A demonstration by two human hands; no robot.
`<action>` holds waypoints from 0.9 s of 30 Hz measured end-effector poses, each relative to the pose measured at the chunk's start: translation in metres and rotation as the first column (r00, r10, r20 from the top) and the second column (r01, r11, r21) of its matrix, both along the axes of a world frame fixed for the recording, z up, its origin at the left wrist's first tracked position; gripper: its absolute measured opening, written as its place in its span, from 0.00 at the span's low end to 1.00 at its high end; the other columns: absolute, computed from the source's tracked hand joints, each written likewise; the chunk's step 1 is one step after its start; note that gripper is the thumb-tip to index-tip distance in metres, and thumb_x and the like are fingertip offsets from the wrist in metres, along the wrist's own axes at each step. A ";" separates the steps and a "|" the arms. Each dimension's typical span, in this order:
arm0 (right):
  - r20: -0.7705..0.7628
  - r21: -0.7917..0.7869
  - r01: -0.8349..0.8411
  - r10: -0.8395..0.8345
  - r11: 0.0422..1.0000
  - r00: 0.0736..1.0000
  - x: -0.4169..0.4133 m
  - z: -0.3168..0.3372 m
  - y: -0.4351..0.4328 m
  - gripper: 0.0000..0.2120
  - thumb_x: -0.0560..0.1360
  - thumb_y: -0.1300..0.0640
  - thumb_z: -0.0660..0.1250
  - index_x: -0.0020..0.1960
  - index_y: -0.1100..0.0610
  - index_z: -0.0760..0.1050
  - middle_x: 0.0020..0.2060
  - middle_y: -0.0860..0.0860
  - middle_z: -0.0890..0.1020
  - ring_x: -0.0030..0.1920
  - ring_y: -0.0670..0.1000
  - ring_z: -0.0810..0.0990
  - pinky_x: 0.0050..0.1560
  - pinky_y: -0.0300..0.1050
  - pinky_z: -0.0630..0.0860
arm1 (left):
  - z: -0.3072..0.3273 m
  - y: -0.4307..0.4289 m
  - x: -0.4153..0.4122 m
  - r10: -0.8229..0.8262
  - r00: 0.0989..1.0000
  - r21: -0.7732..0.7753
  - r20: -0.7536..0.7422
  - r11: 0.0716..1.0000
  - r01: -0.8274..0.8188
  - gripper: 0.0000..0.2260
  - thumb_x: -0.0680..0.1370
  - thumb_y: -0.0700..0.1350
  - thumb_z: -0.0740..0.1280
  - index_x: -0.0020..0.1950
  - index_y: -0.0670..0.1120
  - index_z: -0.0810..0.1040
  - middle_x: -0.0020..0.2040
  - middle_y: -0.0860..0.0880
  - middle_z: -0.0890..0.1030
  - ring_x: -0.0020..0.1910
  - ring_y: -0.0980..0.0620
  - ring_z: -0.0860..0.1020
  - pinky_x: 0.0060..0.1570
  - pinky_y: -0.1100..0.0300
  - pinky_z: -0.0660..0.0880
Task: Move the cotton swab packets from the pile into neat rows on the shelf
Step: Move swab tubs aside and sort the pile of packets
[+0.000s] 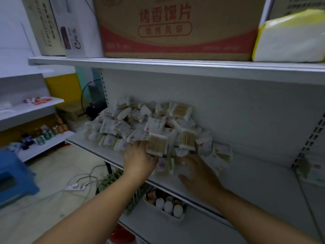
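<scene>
A loose pile of cotton swab packets [147,125] lies on the white middle shelf [260,175], heaped against the back panel. My left hand [139,159] reaches into the pile's front edge, fingers on a packet of wooden-stick swabs [156,144]. My right hand [198,171] rests on the shelf just in front of the pile's right part, fingers spread toward the packets. Its fingertips touch packets at the pile's lower right. The frame is blurred, so the exact grip of either hand is unclear.
A large cardboard box [177,27] and a white and yellow tissue pack [290,39] sit on the shelf above. A tray of bottles [167,205] stands on the shelf below. A blue stool [14,176] and a power strip [75,187] are on the floor left.
</scene>
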State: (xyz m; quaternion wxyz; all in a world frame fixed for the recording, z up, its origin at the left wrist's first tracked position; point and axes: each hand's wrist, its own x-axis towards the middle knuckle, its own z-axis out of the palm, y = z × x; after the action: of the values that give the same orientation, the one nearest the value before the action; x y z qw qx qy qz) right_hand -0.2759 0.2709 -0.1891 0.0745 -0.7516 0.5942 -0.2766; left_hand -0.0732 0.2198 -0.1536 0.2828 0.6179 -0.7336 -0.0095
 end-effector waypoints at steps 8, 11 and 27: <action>-0.039 -0.006 0.083 -0.083 0.997 0.996 0.033 -0.037 -0.044 0.36 0.69 0.36 0.65 0.73 0.46 0.61 0.74 0.46 0.59 0.73 0.50 0.61 0.66 0.45 0.67 | 0.001 -0.044 0.025 0.142 0.932 0.162 -0.333 0.982 -0.091 0.27 0.72 0.55 0.70 0.69 0.49 0.70 0.68 0.47 0.72 0.66 0.45 0.70 0.59 0.54 0.71; -0.013 -0.074 0.049 -0.050 0.996 0.999 0.030 -0.039 -0.045 0.31 0.67 0.40 0.71 0.66 0.46 0.69 0.67 0.46 0.69 0.66 0.50 0.70 0.60 0.46 0.74 | -0.010 -0.030 0.042 0.144 0.908 0.151 -0.393 0.984 -0.091 0.17 0.73 0.49 0.70 0.61 0.52 0.75 0.58 0.50 0.77 0.59 0.47 0.75 0.46 0.63 0.70; 0.285 0.124 -0.018 -0.018 0.992 0.958 0.039 -0.006 -0.019 0.23 0.58 0.37 0.76 0.50 0.29 0.72 0.53 0.30 0.75 0.53 0.34 0.75 0.50 0.27 0.72 | -0.064 -0.025 0.058 0.100 0.949 0.208 -0.299 0.977 -0.038 0.43 0.63 0.67 0.68 0.73 0.50 0.62 0.67 0.51 0.68 0.66 0.52 0.60 0.62 0.55 0.59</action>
State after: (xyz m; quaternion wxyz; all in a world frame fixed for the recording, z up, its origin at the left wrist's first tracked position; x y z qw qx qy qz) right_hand -0.2374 0.2519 -0.1956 0.2068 -0.6976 0.5933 -0.3442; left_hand -0.0149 0.1950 -0.2179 0.3304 0.6594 -0.6538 -0.1690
